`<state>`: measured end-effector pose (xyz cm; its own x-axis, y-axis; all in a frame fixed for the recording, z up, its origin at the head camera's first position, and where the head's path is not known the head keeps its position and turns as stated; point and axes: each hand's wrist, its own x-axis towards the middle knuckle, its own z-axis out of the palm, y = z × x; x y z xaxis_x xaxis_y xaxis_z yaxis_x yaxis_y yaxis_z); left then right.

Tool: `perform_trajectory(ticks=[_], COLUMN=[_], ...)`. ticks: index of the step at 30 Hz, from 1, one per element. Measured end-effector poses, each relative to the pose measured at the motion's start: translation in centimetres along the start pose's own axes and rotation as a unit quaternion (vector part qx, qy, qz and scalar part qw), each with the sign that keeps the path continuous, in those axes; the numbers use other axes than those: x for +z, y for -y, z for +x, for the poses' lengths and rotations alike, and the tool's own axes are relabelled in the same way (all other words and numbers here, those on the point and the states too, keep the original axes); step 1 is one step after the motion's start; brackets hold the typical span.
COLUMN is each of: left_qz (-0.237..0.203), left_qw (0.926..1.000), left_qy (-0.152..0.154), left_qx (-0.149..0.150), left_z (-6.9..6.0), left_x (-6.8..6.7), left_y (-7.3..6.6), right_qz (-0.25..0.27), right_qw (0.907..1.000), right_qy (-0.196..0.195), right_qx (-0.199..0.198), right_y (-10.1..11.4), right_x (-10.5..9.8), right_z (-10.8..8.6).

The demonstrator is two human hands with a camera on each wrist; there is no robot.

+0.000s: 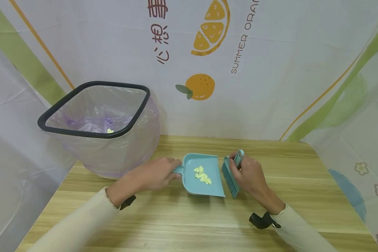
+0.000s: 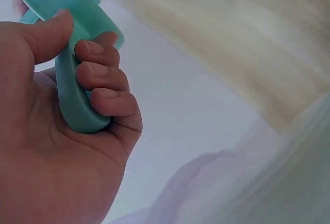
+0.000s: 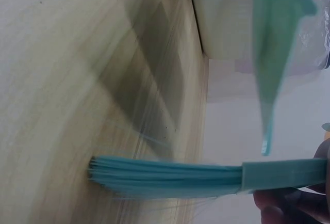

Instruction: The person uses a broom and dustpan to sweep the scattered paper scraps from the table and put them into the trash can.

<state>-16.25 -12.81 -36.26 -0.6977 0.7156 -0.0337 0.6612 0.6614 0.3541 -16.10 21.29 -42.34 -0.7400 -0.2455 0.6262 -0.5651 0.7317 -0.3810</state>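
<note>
My left hand [image 1: 160, 174] grips the handle of a light-blue dustpan [image 1: 212, 164], fingers curled round the handle [image 2: 77, 100] in the left wrist view. Several pale yellow paper scraps [image 1: 203, 175] lie in the pan. The dustpan [image 3: 273, 38] is lifted off the table, with its shadow below. Just right of its open edge, my right hand [image 1: 251, 175] holds a matching small brush [image 1: 230, 177]. Its bristles [image 3: 165, 176] point down at the tabletop in the right wrist view; whether they touch it I cannot tell.
A bin [image 1: 151, 122] with a black rim and a clear purplish liner stands at the table's back left. Inside it lies a yellow scrap [image 1: 110, 131]. Behind the wooden table [image 1: 189, 224] hangs a white printed curtain [image 1: 264, 98].
</note>
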Motion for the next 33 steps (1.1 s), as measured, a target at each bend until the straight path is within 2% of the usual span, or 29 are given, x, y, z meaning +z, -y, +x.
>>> perform_trajectory(ticks=[12,20,27,33], left_qz=[0.028,0.04,0.059,0.075], left_qw=[0.9967,0.9961,0.9958,0.9925], left_qy=[-0.044,-0.052,-0.059,-0.084], left_qx=[0.063,0.058,0.037,0.049], left_z=[-1.5,-2.2,-2.6,-3.1], left_x=[-3.5,-5.7,-8.1,-10.2], left_y=[-1.8,-3.0,-3.6,-3.8], right_qz=[-0.015,-0.025,-0.024,-0.025], right_qw=[0.9998,0.9996,0.9996,0.9995], right_qy=[-0.009,0.007,0.011,0.019], right_qx=[-0.009,0.009,0.004,0.01], right_y=[0.1,0.4,0.5,0.5], right_x=[0.2,0.0,0.0,-0.1], right_z=[0.1,0.1,0.1,0.1])
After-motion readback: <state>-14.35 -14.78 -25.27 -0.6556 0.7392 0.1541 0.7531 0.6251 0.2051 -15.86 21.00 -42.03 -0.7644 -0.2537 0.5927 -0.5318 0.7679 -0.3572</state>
